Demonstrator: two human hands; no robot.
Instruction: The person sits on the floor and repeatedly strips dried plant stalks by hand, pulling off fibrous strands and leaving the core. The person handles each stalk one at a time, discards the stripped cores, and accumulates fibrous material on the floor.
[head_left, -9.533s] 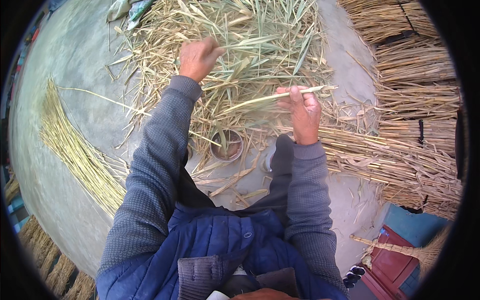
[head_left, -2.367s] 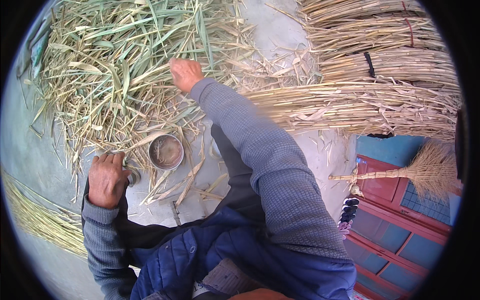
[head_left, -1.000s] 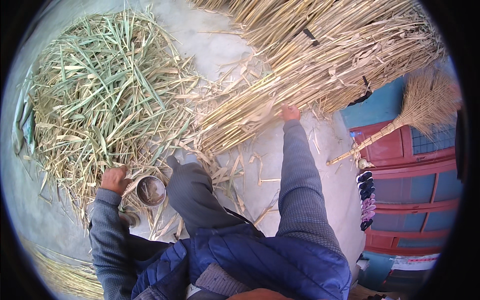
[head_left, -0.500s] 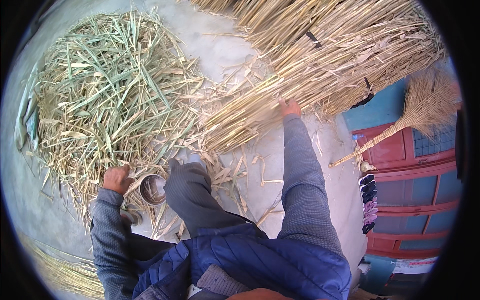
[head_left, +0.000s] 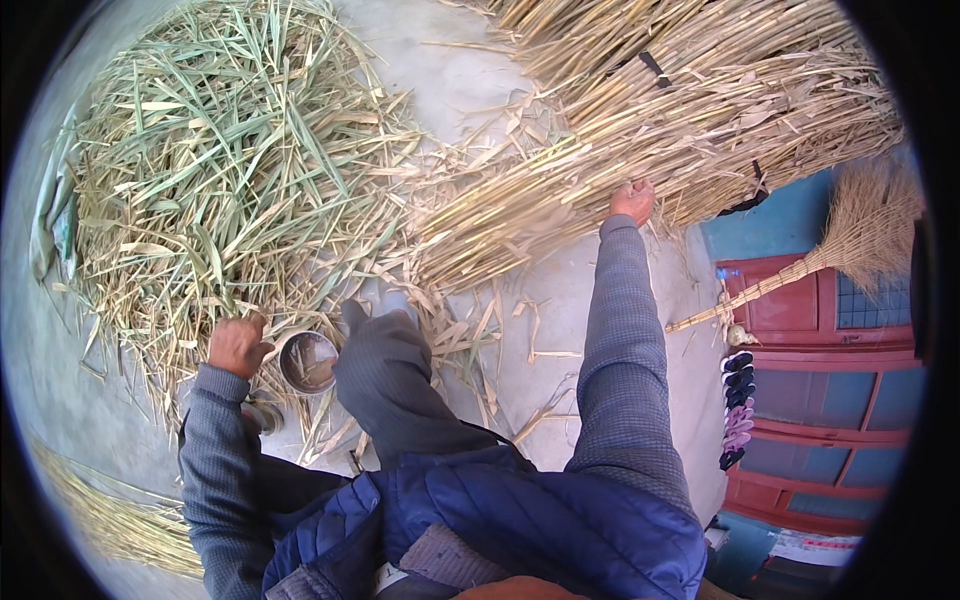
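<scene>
My right hand [head_left: 632, 202] reaches out to the near side of a long bundle of dry reed stalks [head_left: 720, 130], its fingers curled round some at the edge. Loose leaves still cling to these stalks, and their near-left ends look slightly smeared. My left hand [head_left: 238, 345] is closed beside a big heap of green and straw-coloured leaves [head_left: 230, 190]. What the left fingers hold, if anything, is hidden. Just right of that hand, next to my knee, stands a round metal container [head_left: 284, 368] with something brownish inside.
A twig broom [head_left: 770, 295] leans at the right by red doors [head_left: 780, 300]. Several shoes [head_left: 738, 410] stand in a row there. More stalks [head_left: 120, 510] lie at the lower left. Leaf scraps litter the grey floor [head_left: 540, 310]. Black ties [head_left: 655, 70] cross the bundles.
My right hand has slid right and slightly away along the bundle. The left hand stays by the leaf heap and has barely moved. The whole view has shifted a little.
</scene>
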